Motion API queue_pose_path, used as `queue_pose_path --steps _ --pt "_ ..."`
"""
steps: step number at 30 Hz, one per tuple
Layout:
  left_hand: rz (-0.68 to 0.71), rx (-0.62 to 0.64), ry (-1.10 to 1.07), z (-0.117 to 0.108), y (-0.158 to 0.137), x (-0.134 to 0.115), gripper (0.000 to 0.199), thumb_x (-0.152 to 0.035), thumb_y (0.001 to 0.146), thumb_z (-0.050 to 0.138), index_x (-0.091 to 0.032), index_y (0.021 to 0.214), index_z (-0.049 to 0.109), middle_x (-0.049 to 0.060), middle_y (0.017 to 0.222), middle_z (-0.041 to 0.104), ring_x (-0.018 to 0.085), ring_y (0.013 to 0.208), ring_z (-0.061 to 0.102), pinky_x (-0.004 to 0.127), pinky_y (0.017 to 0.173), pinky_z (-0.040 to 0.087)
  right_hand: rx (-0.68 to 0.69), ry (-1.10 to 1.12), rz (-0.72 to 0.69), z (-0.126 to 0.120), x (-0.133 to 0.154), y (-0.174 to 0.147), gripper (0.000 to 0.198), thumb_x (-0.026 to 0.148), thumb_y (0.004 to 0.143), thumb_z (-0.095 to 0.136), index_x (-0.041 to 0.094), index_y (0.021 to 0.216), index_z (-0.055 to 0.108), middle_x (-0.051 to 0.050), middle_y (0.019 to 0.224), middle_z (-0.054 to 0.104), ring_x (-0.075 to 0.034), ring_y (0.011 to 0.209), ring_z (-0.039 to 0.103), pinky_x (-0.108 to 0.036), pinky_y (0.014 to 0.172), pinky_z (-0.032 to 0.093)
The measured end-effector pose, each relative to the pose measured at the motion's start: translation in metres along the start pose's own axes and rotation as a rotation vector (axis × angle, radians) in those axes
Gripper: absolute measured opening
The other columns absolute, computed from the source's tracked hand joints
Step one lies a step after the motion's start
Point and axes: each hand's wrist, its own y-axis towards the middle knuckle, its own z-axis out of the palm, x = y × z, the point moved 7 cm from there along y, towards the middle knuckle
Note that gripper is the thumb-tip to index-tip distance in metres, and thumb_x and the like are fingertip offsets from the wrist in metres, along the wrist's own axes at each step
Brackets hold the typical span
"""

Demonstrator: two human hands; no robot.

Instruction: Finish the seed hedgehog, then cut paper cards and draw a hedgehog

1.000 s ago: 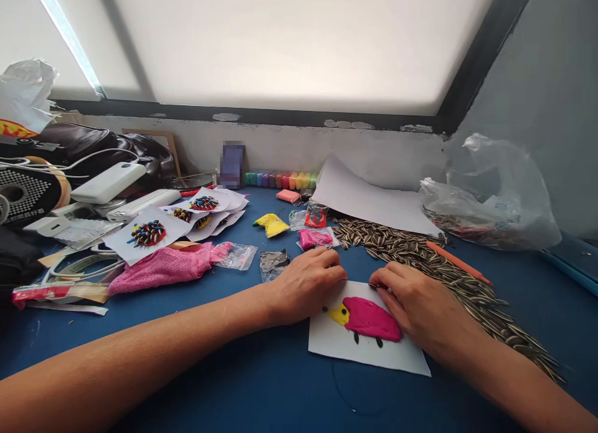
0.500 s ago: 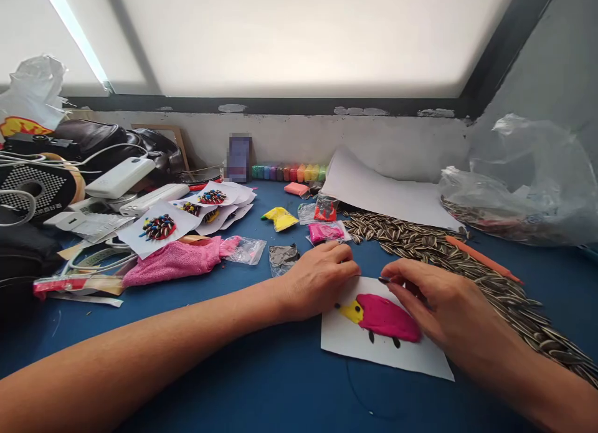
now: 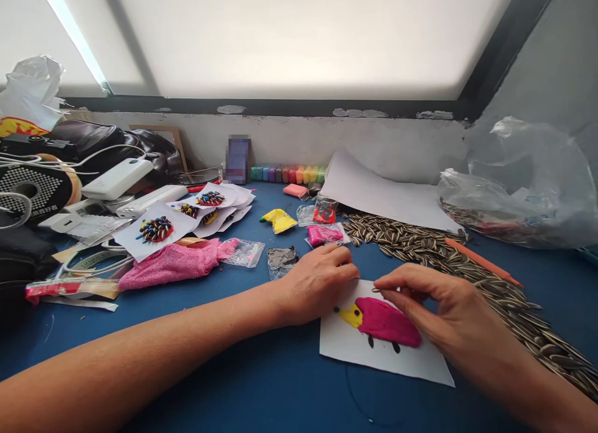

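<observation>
Between left hand [image 3: 322, 280] and right hand [image 3: 451, 311] are one card [image 3: 343, 344], one pink body [image 3: 390, 323], one yellow head [image 3: 349, 317], two black dots [image 3: 357, 312], two dark legs [image 3: 370, 341]; in the right, one seed [image 3: 375, 290]. Beyond the left, one yellow packet [image 3: 281, 222], one grey packet [image 3: 282, 259]; beyond the right, one orange stick [image 3: 483, 261].

pink cloth [image 3: 170, 265], white device [image 3: 116, 179], dark shiny bag [image 3: 88, 136] behind

Clay figure [image 3: 390, 322] on card [image 3: 343, 342]; seed pile [image 3: 509, 311] right of card; cloth [image 3: 172, 265] left.

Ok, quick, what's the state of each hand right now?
Left hand: curled at the edge of the white paper; grip can't be told.
Right hand: closed, holding a seed.
</observation>
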Motion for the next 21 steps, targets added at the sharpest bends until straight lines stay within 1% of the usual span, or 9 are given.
queue_pose_path --steps 3,6,9,13,15,18,21 --pt "-0.006 0.001 -0.002 0.0 0.0 -0.001 0.02 -0.005 0.087 0.054 -0.015 0.099 0.066 0.008 0.098 0.06 0.02 0.086 0.054 0.031 0.078 0.046 0.034 0.025 -0.034 0.007 0.007 0.0 0.019 0.029 0.089 0.06 0.029 0.088 0.078 -0.001 0.083 0.073 -0.017 0.074 0.068 -0.028 0.065 0.053" --pt "-0.008 0.011 -0.004 0.0 0.0 -0.001 0.019 -0.005 0.085 0.056 -0.015 0.097 0.067 0.008 0.098 0.06 0.02 0.087 0.054 0.031 0.078 0.046 0.068 0.005 -0.022 0.013 0.008 0.0 0.02 0.024 0.09 0.058 0.029 0.087 0.077 0.001 0.081 0.073 -0.015 0.071 0.067 -0.027 0.066 0.052" --pt "-0.009 0.006 -0.003 0.0 0.0 0.0 0.021 -0.003 0.082 0.056 -0.015 0.097 0.066 0.008 0.099 0.06 0.02 0.087 0.053 0.031 0.079 0.046 0.073 -0.027 0.004 0.015 0.005 0.001 0.019 0.026 0.09 0.057 0.028 0.086 0.076 0.0 0.083 0.075 -0.017 0.073 0.068 -0.028 0.065 0.052" --pt "0.003 -0.013 -0.013 0.001 -0.001 0.001 0.02 -0.003 0.084 0.055 -0.016 0.097 0.065 0.008 0.097 0.06 0.02 0.087 0.053 0.032 0.079 0.047 0.047 -0.04 0.002 0.015 0.001 0.002 0.021 0.034 0.09 0.058 0.026 0.083 0.075 -0.004 0.087 0.075 -0.02 0.077 0.068 -0.031 0.066 0.054" --pt "0.007 -0.019 -0.016 0.001 -0.001 0.001 0.018 -0.004 0.086 0.055 -0.016 0.095 0.065 0.008 0.097 0.059 0.02 0.086 0.053 0.032 0.078 0.047 0.053 -0.032 -0.001 0.017 0.001 0.002 0.022 0.036 0.09 0.058 0.026 0.083 0.077 -0.005 0.088 0.074 -0.021 0.079 0.068 -0.031 0.068 0.054" --pt "0.01 -0.022 -0.016 0.001 -0.002 0.0 0.017 -0.004 0.087 0.054 -0.015 0.095 0.065 0.008 0.096 0.059 0.02 0.086 0.053 0.032 0.079 0.047 0.073 -0.02 0.012 0.021 0.0 0.0 0.021 0.031 0.091 0.057 0.027 0.086 0.078 -0.005 0.086 0.073 -0.02 0.079 0.067 -0.032 0.07 0.054" --pt "0.007 -0.015 -0.014 0.0 -0.002 0.0 0.018 -0.004 0.087 0.054 -0.014 0.096 0.066 0.008 0.097 0.06 0.02 0.087 0.054 0.032 0.08 0.046 0.064 -0.005 0.014 0.022 -0.001 -0.001 0.021 0.026 0.09 0.057 0.027 0.088 0.077 -0.003 0.086 0.073 -0.019 0.079 0.068 -0.032 0.073 0.054"
